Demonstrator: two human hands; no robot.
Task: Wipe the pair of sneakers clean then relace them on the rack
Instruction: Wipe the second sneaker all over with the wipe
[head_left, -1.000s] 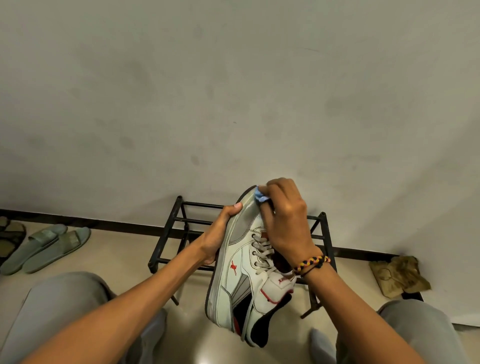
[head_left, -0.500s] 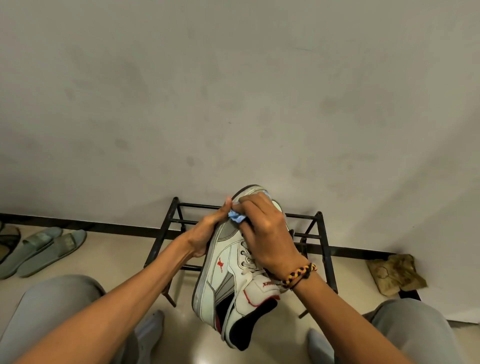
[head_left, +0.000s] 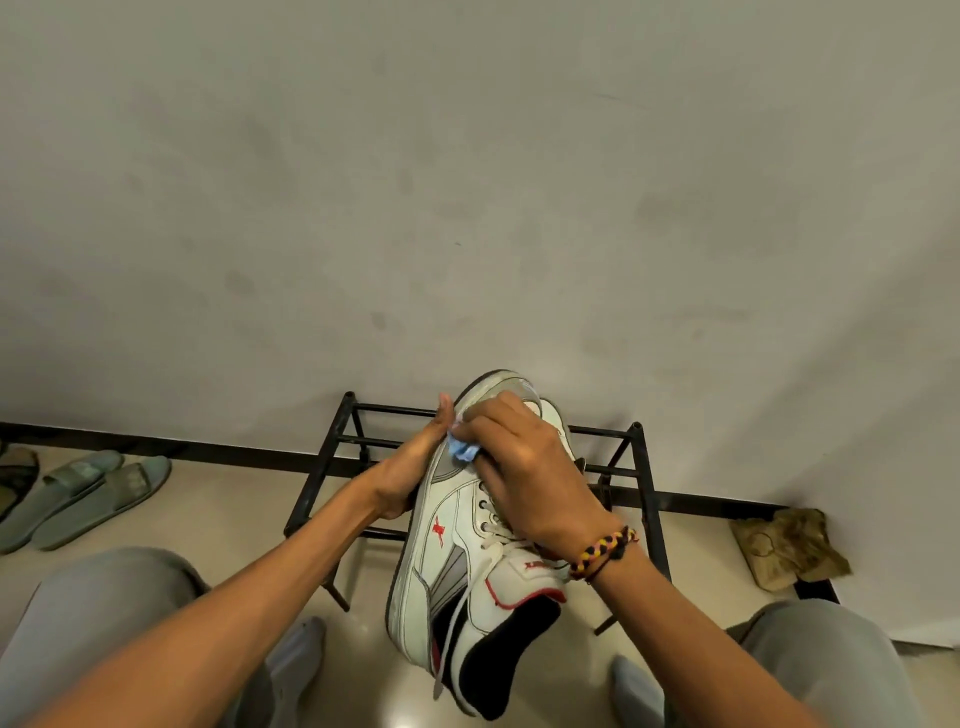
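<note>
At nine o'clock, on the beige floor (head_left: 218, 499), a pair of grey-green rubber slides (head_left: 83, 493) lies near the dark baseboard, well apart from the work. Nearer the centre, the left hand (head_left: 410, 478) supports the white leather sneaker with grey panels and red trim (head_left: 457, 540) from its sole side, its fingers curled round the edge and the thumb pointing to twelve o'clock; I think this grip keeps the shoe steady and turns the toe toward the wall, so the upper faces the person. The right hand (head_left: 524, 467) pinches a small crumpled blue cloth (head_left: 462, 452) and presses it on the grey toe panel. The sneaker is in the air, in front of the black metal shoe rack (head_left: 644, 499), whose bars carry nothing visible. The white laces hang loose and may get under the cloth. At three o'clock a crumpled brown bag (head_left: 789, 551) lies against the wall. The second sneaker is not visible.
</note>
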